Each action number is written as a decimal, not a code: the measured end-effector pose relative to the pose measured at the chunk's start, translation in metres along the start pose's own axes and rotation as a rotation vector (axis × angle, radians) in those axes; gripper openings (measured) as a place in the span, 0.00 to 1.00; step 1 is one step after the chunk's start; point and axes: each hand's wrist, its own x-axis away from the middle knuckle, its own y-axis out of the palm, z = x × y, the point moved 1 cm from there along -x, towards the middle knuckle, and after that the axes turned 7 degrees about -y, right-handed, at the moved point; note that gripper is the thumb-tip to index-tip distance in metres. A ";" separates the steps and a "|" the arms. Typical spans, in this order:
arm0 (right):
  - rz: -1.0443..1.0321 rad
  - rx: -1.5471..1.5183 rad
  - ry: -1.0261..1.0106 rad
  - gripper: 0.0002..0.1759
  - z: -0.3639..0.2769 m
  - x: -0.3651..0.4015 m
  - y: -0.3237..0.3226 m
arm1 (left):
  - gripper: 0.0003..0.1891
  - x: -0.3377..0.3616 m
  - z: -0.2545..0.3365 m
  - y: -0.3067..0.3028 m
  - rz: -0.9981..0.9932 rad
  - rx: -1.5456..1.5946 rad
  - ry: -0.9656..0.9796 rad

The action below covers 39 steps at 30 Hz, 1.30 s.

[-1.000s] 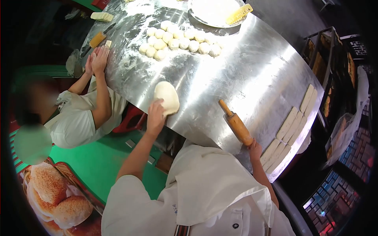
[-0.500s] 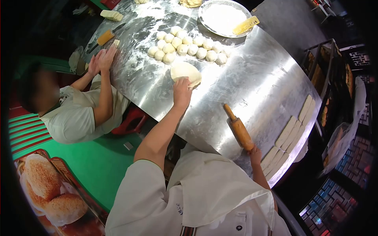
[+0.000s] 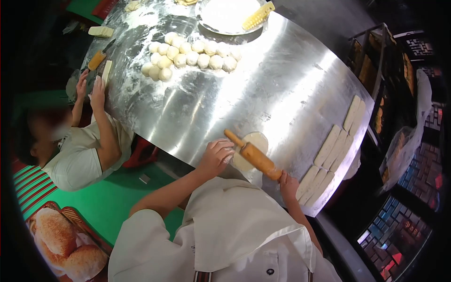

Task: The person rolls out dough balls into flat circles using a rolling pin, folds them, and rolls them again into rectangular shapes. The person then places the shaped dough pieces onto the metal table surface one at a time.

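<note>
A flat round of dough (image 3: 256,140) lies on the steel table close to my apron, partly covered by a wooden rolling pin (image 3: 259,160). My right hand (image 3: 288,184) is closed around the pin's near right handle. Beside the left handle, at the dough's left edge, is my left hand (image 3: 217,157). Its fingers are extended and slightly bent, not wrapped around the handle. Whether its fingertips touch the dough is hard to see.
Several dough balls (image 3: 191,58) sit in rows on the steel table (image 3: 300,70). A flour bowl (image 3: 225,30) holds a yellow scraper (image 3: 258,15). Dough strips (image 3: 329,148) line the right edge. At left, a co-worker (image 3: 87,145) handles a dough strip near another rolling pin (image 3: 97,60).
My left hand has brought the dough round from beside the balls toward me, and its fingers have opened. The rolling pin, in my right hand, has moved left over the dough. The view has shifted.
</note>
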 end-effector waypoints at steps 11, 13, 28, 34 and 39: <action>0.375 0.164 -0.028 0.26 -0.011 -0.189 -0.020 | 0.19 -0.177 -0.044 0.008 -0.135 -0.484 -0.400; 0.390 0.151 -0.013 0.27 -0.002 -0.213 -0.029 | 0.20 -0.191 -0.049 0.018 -0.067 -0.457 -0.410; 0.058 0.121 -0.183 0.29 -0.008 -0.045 0.022 | 0.13 -0.137 -0.004 0.117 -0.134 -0.505 -0.289; -0.046 -0.038 -0.132 0.30 0.023 -0.028 0.006 | 0.09 -0.108 -0.051 0.036 0.318 -0.287 -0.464; 0.096 -0.058 -0.025 0.26 0.060 -0.009 0.024 | 0.11 -0.103 -0.112 -0.055 0.605 -0.280 -0.872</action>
